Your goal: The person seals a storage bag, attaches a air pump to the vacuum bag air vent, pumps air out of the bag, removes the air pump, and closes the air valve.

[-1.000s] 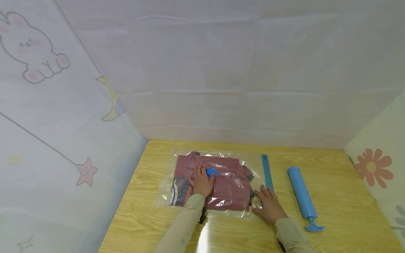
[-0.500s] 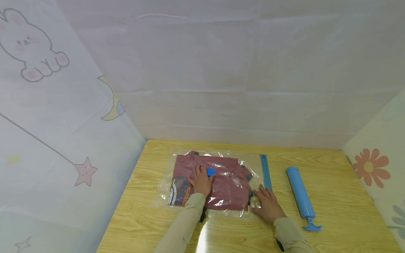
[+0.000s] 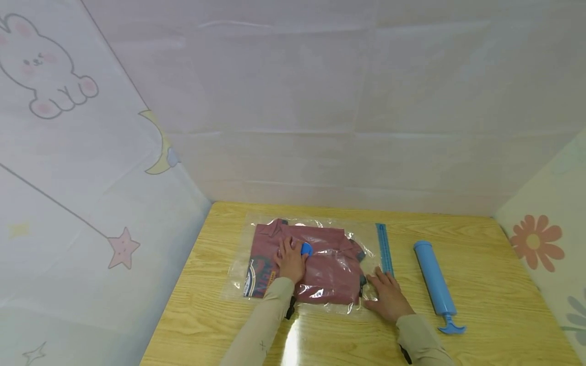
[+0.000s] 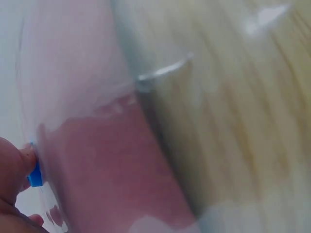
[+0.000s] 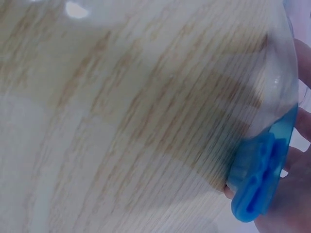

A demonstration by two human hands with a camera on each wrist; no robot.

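A clear plastic vacuum storage bag (image 3: 373,239) lies flat on the table with a folded maroon garment (image 3: 331,277) inside it. My left hand (image 3: 291,262) is on top of the bag at its round blue valve cap (image 3: 306,249). In the left wrist view the thumb (image 4: 25,162) presses against the side of the cap (image 4: 35,175), and the fingers are partly hidden. At the bag's near right corner my right hand (image 3: 389,300) rests with spread fingers, beside the blue zip strip (image 3: 384,249). A blue zip slider (image 5: 260,177) shows close up in the right wrist view.
A light blue hand pump (image 3: 435,279) lies to the right of the bag, its handle (image 3: 452,325) toward me. The wooden table (image 3: 192,310) is bounded by a pale cloth wall (image 3: 284,112) behind and printed cloth walls at both sides.
My left hand has turned and shifted slightly at the valve cap, and more of its thumb reaches the cap's near edge. The right hand, bag and pump stay put.
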